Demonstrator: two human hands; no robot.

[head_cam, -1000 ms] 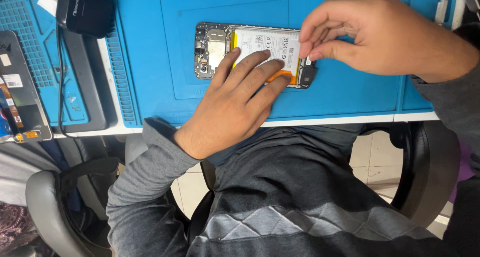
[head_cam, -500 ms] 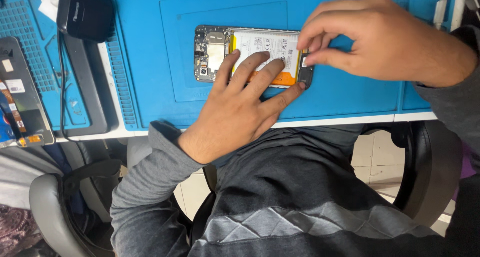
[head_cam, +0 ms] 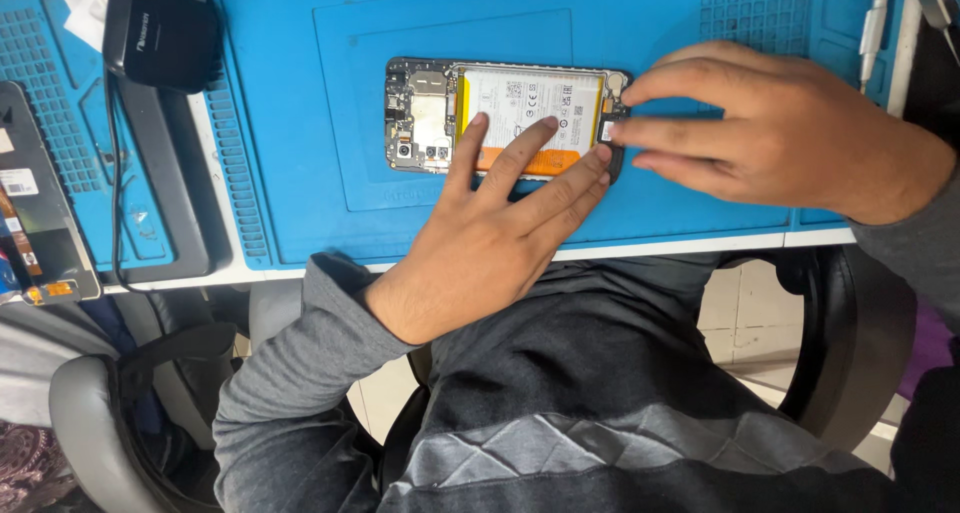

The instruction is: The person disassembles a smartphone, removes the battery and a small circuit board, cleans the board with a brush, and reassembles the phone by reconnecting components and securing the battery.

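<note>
The opened phone lies flat on the blue work mat, just above the middle of the frame, its back cover off so that the white battery with an orange strip and the grey circuit board at its left end show.

Nearest the camera, low in the frame, are a grey sleeve and dark lap, with a chair armrest at the lower left. From there the left hand reaches up — its fingers are spread and lie flat across the phone's lower edge and the battery, pressing down and gripping nothing.

The right hand comes in from the right edge. Its fingers are stretched out close together, the tips meeting at the phone's right end; whether they pinch some small part there cannot be told.

Farther off, a black box-like device sits at the upper left with a cable running down the surface, and a second dark phone lies at the left edge. A slim metal tool rests at the upper right.
</note>
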